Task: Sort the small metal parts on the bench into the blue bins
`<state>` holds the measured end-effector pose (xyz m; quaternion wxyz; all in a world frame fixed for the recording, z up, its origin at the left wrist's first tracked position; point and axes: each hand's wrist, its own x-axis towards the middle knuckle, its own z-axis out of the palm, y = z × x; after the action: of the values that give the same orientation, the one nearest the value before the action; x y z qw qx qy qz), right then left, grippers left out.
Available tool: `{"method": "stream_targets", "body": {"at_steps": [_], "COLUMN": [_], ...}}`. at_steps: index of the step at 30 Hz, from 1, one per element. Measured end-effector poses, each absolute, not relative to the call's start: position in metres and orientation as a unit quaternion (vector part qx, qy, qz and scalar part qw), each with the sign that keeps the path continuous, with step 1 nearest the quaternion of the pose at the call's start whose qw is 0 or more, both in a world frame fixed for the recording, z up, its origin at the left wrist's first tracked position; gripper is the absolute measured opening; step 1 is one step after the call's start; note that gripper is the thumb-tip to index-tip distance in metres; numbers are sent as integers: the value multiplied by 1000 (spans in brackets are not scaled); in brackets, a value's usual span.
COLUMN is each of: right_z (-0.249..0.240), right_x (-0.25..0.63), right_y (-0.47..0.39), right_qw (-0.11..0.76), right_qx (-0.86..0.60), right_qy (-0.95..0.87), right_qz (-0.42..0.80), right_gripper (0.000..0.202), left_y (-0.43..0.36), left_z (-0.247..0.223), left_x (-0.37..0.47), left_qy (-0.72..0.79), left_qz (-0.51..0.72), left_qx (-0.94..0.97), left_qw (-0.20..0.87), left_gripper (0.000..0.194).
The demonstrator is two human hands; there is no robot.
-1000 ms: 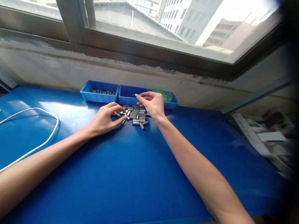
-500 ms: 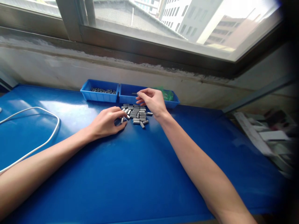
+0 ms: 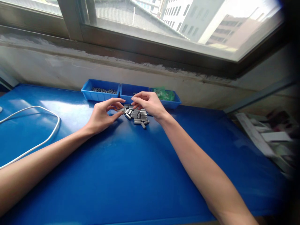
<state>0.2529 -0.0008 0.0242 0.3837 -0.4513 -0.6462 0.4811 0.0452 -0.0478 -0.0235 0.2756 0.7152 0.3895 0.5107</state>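
My left hand [image 3: 104, 113] is raised at the left edge of a pile of grey metal bars [image 3: 138, 115], its thumb and fingers closed around one short metal bar [image 3: 120, 110]. My right hand [image 3: 150, 103] hovers over the back of the pile, in front of the middle blue bin [image 3: 131, 89]. Its fingers are bent with small gaps between them, and no piece shows in them. The two hands' fingertips are close but apart. A small dark piece [image 3: 134, 93] shows inside the middle bin, partly hidden by my right hand.
The left blue bin [image 3: 100, 97] holds many small metal parts [image 3: 104, 91]. Green plastic wrapping [image 3: 161, 93] lies in the right bin [image 3: 174, 104]. A white cable [image 3: 52, 134] curves over the blue table [image 3: 131, 175]. A window and wall stand behind; papers [image 3: 276, 136] lie far right.
My left hand has lifted off the table with a metal bar. My right hand has come from over the middle bin, moving left and toward me, nearer my left hand.
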Motion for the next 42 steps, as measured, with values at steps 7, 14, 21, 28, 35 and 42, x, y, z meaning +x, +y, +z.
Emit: {"method": "stream_targets", "body": {"at_steps": [7, 14, 21, 28, 35, 42], "right_z": [24, 26, 31, 32, 26, 28], "right_x": [252, 253, 249, 251, 251, 256], "right_y": [-4, -5, -12, -13, -8, 0], "right_qw": [320, 288, 243, 244, 291, 422], "right_qx": [-431, -409, -378, -350, -365, -439], "right_qy": [-694, -711, -702, -685, -676, -629], "right_qz": [480, 494, 553, 590, 570, 483], "right_gripper": [13, 13, 29, 29, 25, 32], "left_y": [-46, -44, -44, -45, -46, -45], "left_z": [-24, -22, -22, -21, -20, -23], "left_x": [46, 43, 44, 44, 45, 44], "left_qy": [427, 430, 415, 394, 414, 459], "left_qz": [511, 524, 550, 550, 541, 433], "left_qx": [677, 673, 658, 644, 658, 761], "left_qw": [314, 297, 304, 356, 322, 149], "left_gripper": [45, 62, 73, 80, 69, 26]}}
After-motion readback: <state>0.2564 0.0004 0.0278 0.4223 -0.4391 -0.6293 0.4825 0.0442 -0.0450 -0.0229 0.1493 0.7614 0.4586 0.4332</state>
